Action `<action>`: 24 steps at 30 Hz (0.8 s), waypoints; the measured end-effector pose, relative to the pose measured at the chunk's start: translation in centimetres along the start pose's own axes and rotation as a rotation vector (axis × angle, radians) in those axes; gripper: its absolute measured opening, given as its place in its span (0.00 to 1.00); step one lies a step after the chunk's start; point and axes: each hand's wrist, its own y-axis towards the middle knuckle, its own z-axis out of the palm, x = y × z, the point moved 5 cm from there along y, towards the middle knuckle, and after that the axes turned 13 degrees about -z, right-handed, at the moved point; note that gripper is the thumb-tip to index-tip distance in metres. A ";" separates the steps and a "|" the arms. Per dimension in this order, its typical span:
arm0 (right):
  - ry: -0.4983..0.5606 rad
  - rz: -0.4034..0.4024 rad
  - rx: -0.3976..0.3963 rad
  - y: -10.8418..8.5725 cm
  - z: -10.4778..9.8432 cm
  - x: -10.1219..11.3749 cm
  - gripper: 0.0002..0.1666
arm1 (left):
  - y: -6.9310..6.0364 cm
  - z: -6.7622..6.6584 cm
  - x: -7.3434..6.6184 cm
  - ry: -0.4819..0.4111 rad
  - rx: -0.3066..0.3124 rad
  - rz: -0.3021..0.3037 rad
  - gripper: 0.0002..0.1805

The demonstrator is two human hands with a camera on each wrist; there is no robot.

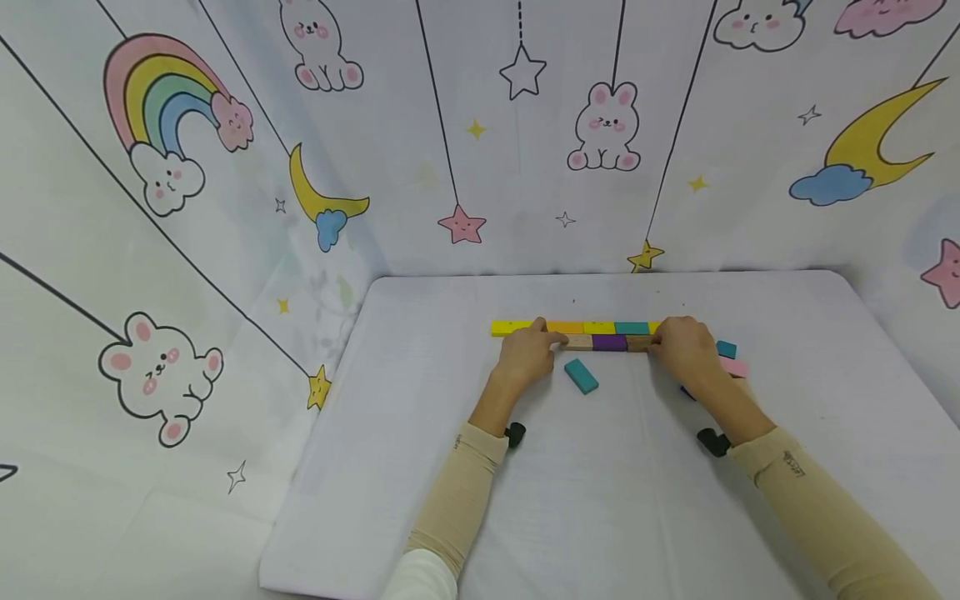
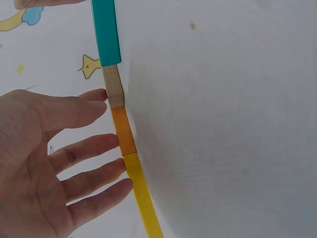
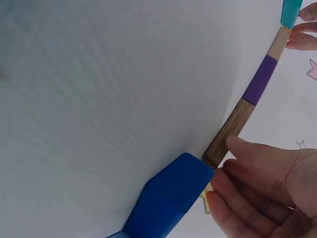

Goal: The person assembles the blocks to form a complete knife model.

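Note:
Two rows of blocks lie against each other. At the back are yellow (image 1: 512,328), orange (image 1: 565,327) and teal (image 1: 632,328) blocks; in front are a pale wooden block (image 1: 578,342), a purple block (image 1: 609,342) and a brown block (image 1: 637,343). My left hand (image 1: 527,354) is at the left of the front row, its extended fingers (image 2: 99,146) touching the row beside the pale block (image 2: 113,87). With thumb and fingers my right hand (image 1: 686,354) pinches the right end of the brown block (image 3: 229,131).
A loose teal block (image 1: 581,377) lies in front of the rows. Beside and partly behind the right forearm are a blue-teal block (image 1: 726,349), a pink block (image 1: 734,367) and others. A patterned cloth wall (image 1: 525,192) rises behind the white table (image 1: 420,308).

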 end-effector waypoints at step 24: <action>0.055 0.036 -0.048 -1.2 -0.6 0.5 0.10 | 0.1 0.0 0.0 0.001 -0.004 0.013 0.22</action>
